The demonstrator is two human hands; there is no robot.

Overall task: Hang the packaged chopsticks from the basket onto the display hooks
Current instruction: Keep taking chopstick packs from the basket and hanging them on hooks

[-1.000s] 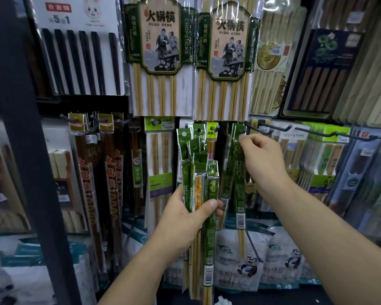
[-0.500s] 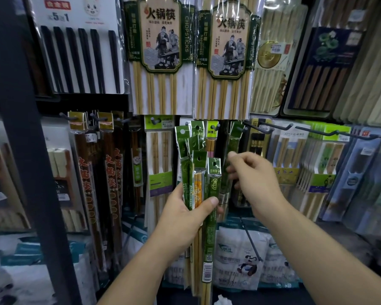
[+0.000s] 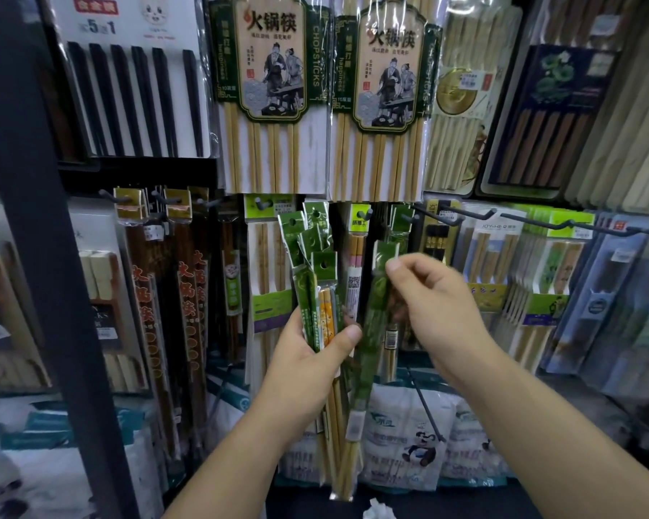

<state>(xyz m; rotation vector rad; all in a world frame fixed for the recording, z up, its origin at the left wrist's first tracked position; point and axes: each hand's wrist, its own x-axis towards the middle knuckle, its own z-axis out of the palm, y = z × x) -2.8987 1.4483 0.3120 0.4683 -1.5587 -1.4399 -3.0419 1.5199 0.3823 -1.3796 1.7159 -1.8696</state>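
A bundle of green chopstick packs (image 3: 311, 279) stands upright in the left hand (image 3: 308, 365), whose fingers and thumb are wrapped around its middle. Just to the right a single green pack (image 3: 371, 331) leans away from it. Its top is pinched by the fingertips of the right hand (image 3: 439, 312), though this part is blurred. Above it a hook (image 3: 405, 218) carries hung green packs (image 3: 399, 234). The big hot-pot packs (image 3: 274, 88) end close over the hooks, so the room there is narrow. Further right, long hooks (image 3: 454, 216) stick out forward. At the left a dark post (image 3: 42, 256) borders the display.
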